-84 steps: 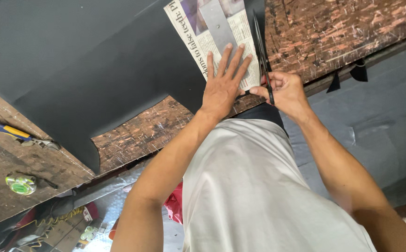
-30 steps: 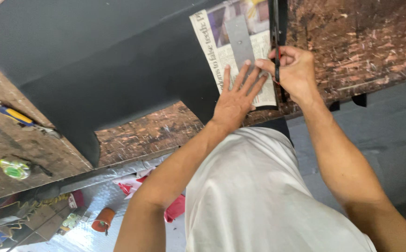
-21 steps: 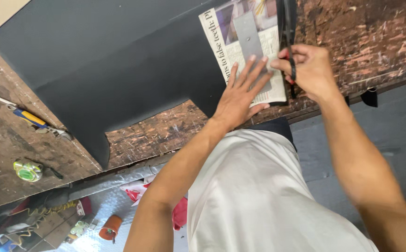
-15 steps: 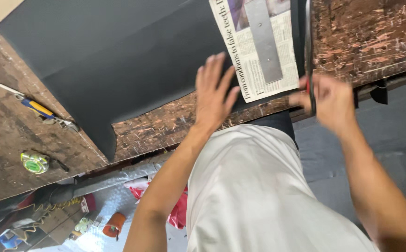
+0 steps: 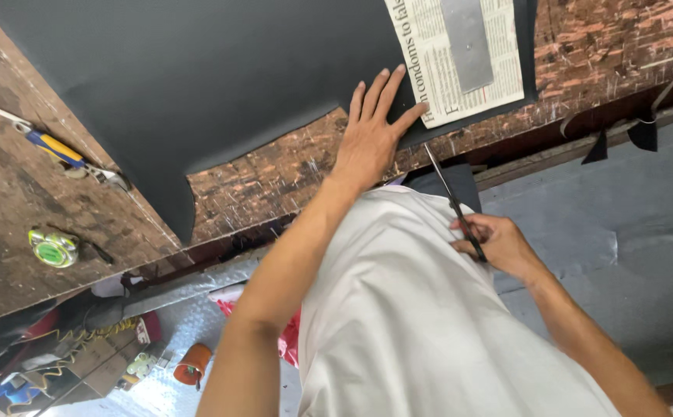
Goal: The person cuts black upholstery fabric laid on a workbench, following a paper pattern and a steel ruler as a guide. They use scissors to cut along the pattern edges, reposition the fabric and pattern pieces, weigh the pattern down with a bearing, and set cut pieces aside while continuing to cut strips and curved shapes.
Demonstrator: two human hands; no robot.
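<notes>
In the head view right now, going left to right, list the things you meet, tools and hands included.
Green tape measure → blue-and-yellow-handled tool → black sheet → left hand, flat on the sheet → newspaper piece → right hand, holding a thin dark blade → black scraps hanging at the bench edge.

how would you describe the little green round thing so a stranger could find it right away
Start at the worn brown worktable and go left, past the black sheet. Below the blue and yellow handled tool lies the small round green object, the only green, disc-shaped thing on the wood.
</notes>
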